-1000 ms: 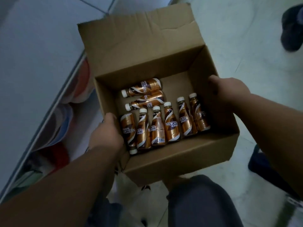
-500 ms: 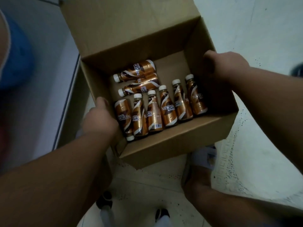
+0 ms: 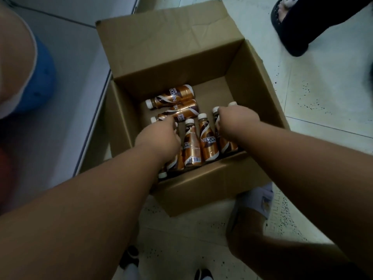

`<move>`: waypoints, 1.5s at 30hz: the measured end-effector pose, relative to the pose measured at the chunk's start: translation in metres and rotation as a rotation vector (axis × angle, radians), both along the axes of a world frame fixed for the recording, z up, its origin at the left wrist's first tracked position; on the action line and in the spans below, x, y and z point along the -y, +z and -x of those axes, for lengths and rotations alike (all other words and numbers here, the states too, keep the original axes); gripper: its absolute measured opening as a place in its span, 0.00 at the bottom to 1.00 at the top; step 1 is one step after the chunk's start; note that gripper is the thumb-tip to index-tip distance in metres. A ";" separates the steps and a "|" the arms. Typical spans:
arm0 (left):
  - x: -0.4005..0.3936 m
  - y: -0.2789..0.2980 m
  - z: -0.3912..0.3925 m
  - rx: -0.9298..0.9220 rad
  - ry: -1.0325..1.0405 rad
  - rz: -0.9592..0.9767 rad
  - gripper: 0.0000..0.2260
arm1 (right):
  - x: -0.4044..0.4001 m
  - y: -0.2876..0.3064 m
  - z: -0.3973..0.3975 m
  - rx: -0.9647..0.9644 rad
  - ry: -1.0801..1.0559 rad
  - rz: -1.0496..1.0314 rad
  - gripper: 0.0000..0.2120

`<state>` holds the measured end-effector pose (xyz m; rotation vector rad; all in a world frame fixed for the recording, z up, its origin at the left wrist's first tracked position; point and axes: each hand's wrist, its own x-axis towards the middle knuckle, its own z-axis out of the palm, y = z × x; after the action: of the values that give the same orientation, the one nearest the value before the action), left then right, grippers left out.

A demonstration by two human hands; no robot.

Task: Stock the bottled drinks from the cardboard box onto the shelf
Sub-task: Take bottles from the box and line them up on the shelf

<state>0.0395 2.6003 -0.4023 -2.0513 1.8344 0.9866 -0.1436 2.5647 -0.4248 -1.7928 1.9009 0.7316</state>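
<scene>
An open cardboard box [image 3: 201, 190] stands on the tiled floor. Several brown-and-gold coffee bottles with white caps lie in it: two crosswise at the back [image 3: 173, 97], the others in a row along the near wall [image 3: 207, 142]. Both my hands are inside the box. My left hand [image 3: 159, 136] rests on the leftmost bottles of the row, fingers curled down around one. My right hand [image 3: 236, 122] is closed over the rightmost bottles, whose caps [image 3: 215, 110] peek out past my knuckles. The bottles under my hands are mostly hidden.
A pale shelf edge [image 3: 92, 126] runs along the box's left side, with a blurred blue-and-white object [image 3: 40, 81] at the far left. Another person's foot in a black slipper [image 3: 292, 27] stands at the top right. My own foot in a pale slipper [image 3: 260, 201] is near the box's front right corner.
The box went down onto the floor. Both hands let go of its side walls and reached inside onto the bottles.
</scene>
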 end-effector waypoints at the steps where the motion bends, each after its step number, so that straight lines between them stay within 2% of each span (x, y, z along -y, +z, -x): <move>1: 0.007 -0.012 0.005 -0.043 -0.016 -0.041 0.22 | 0.003 -0.012 0.002 0.030 -0.045 -0.003 0.17; 5: 0.034 -0.054 0.038 -0.181 -0.037 -0.132 0.23 | 0.023 -0.048 0.023 0.027 -0.137 -0.004 0.22; 9: 0.065 -0.085 0.088 -0.148 -0.186 -0.057 0.27 | 0.052 -0.074 0.044 -0.117 -0.041 -0.114 0.25; 11: 0.082 -0.099 0.110 -0.140 -0.245 -0.052 0.27 | 0.065 -0.089 0.045 -0.049 -0.044 -0.228 0.26; 14: 0.106 -0.115 0.134 -0.031 -0.383 -0.154 0.28 | 0.074 -0.097 0.046 -0.011 -0.038 -0.342 0.27; 18: 0.121 -0.123 0.138 -0.062 -0.327 -0.201 0.19 | 0.072 -0.089 0.054 0.075 -0.146 -0.214 0.25; 21: 0.118 -0.123 0.133 -0.112 -0.223 -0.219 0.21 | 0.065 -0.078 0.059 0.114 -0.152 -0.126 0.26; 24: 0.110 -0.112 0.126 -0.166 -0.110 -0.241 0.23 | 0.057 -0.058 0.063 0.107 -0.127 -0.094 0.21; 26: 0.103 -0.096 0.122 -0.184 -0.097 -0.259 0.23 | 0.051 -0.039 0.066 0.105 -0.101 -0.118 0.20; 29: 0.088 -0.058 0.117 -0.211 -0.149 -0.226 0.18 | 0.040 0.002 0.066 0.122 -0.106 -0.074 0.23; 34: 0.052 0.029 0.097 -0.196 -0.221 0.031 0.16 | 0.020 0.103 0.048 0.226 -0.066 0.160 0.20; 37: 0.038 0.090 0.067 -0.181 -0.244 0.158 0.10 | 0.009 0.168 0.024 0.226 -0.007 0.243 0.20; 41: 0.015 0.160 0.012 -0.123 -0.287 0.298 0.04 | -0.006 0.237 -0.012 0.184 0.124 0.370 0.16; 45: -0.017 0.227 -0.064 0.008 -0.255 0.451 0.08 | -0.021 0.297 -0.070 0.163 0.343 0.470 0.13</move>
<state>0.1032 2.6172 -0.1751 -1.9579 2.4134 0.5316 -0.0731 2.5855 -0.1273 -2.4232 1.7773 0.2324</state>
